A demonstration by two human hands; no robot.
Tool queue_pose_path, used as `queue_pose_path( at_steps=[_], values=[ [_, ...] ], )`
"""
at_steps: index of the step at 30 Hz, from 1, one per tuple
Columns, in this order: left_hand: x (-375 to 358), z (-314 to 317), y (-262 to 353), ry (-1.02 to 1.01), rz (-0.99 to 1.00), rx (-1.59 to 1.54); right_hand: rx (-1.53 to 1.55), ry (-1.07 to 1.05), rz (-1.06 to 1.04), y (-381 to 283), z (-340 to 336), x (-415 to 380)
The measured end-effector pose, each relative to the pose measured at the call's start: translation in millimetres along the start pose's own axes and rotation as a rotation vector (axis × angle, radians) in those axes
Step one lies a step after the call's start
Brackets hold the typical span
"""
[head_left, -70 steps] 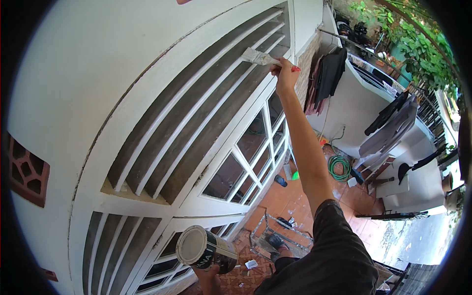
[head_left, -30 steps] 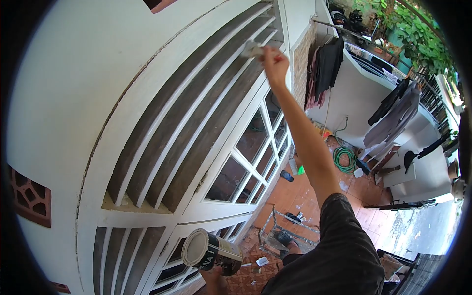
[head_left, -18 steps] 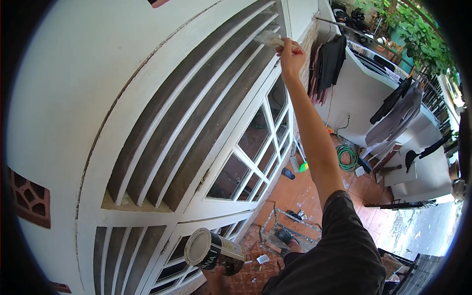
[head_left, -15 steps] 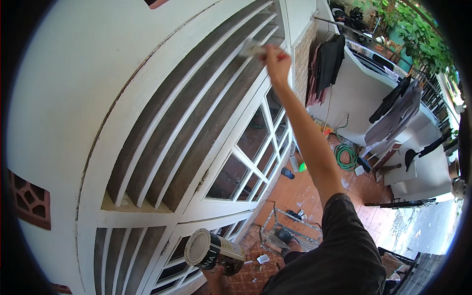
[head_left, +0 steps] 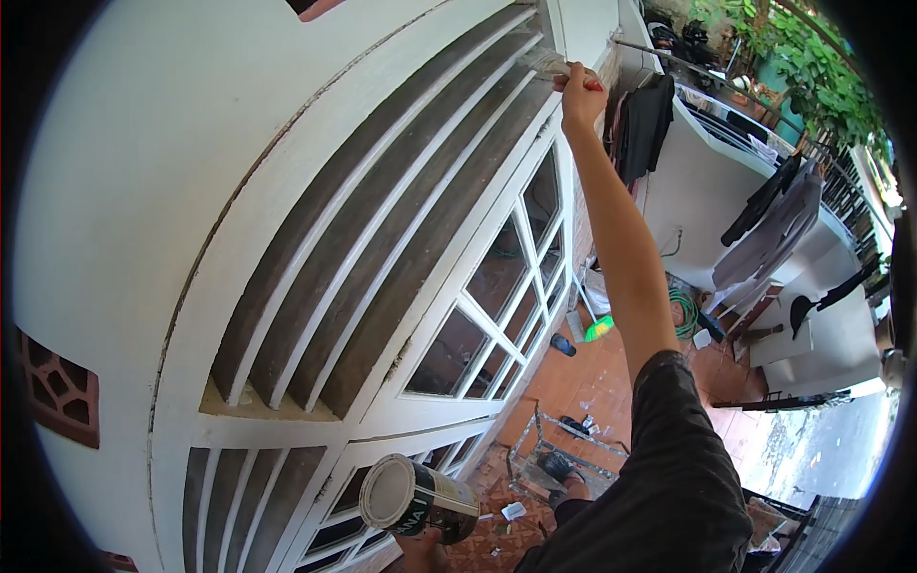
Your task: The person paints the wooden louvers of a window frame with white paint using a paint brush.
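A white wall (head_left: 124, 143) fills the left of the view, with a red patterned vent block (head_left: 59, 390) set low in it. Beside it stands a tall white door frame (head_left: 382, 286) whose upper part carries long slats (head_left: 401, 191), dark between the white bars, running up to the right. Below the slats are glass panes (head_left: 501, 272) in a white grid. To the right, a pale wall (head_left: 712, 191) has dark clothes (head_left: 645, 124) and grey garments (head_left: 778, 229) hung along it, with green leaves (head_left: 812, 67) above. The floor is red tile (head_left: 597, 382); a green hose (head_left: 683, 310) lies coiled on it, and a metal frame (head_left: 554, 449) stands near the door's foot.

The person's dark sleeve (head_left: 669, 477) covers the right arm, which stretches far up to the top of the slats. The right hand (head_left: 578, 91) is clenched around the red handle of a paintbrush (head_left: 554, 67), and the bristles lie against the upper end of a white slat, close to the frame's top corner.

At the bottom edge, the left hand (head_left: 425, 552) is only partly seen; its grip is closed under a paint can (head_left: 420, 497), held tilted on its side with its pale round lid end facing the door, well below and apart from the brush.
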State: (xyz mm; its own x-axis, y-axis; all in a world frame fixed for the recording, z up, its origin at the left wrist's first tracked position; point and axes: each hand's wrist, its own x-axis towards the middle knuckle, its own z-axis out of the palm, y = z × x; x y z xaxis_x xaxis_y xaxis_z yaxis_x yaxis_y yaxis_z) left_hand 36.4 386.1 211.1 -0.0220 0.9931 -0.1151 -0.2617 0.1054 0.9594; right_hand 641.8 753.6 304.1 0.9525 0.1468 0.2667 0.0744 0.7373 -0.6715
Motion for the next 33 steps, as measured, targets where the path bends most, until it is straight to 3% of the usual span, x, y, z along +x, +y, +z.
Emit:
queue_pose_path(
  at_steps=[3, 7, 15, 18, 21, 25, 28, 33],
  values=[
    [5, 1, -1, -0.004, -0.010, 0.001, 0.014, -0.081, 0.069, 21, 3, 15],
    [9, 0, -3, -0.024, -0.033, 0.011, -0.002, -0.387, 0.157, 21, -15, -7],
    [21, -30, -29, -0.163, 0.003, 0.109, 0.186, -0.230, 0.286, 35, -21, 23],
    [8, 16, -4, 0.008, -0.057, -0.028, 0.053, -0.028, 0.149, 40, -1, 33],
    [10, 17, -7, 0.009, -0.069, -0.010, 0.134, 0.184, 0.061, 36, 12, 38],
    [13, 19, -6, -0.015, -0.092, 0.008, 0.105, -0.065, 0.143, 29, 5, 22],
    [19, 21, -6, -0.017, -0.093, 0.037, -0.007, -0.307, 0.317, 16, -15, 13],
    [23, 41, 5, -0.034, -0.081, -0.030, 0.119, -0.108, 0.212, 20, -14, 9]
  ],
)
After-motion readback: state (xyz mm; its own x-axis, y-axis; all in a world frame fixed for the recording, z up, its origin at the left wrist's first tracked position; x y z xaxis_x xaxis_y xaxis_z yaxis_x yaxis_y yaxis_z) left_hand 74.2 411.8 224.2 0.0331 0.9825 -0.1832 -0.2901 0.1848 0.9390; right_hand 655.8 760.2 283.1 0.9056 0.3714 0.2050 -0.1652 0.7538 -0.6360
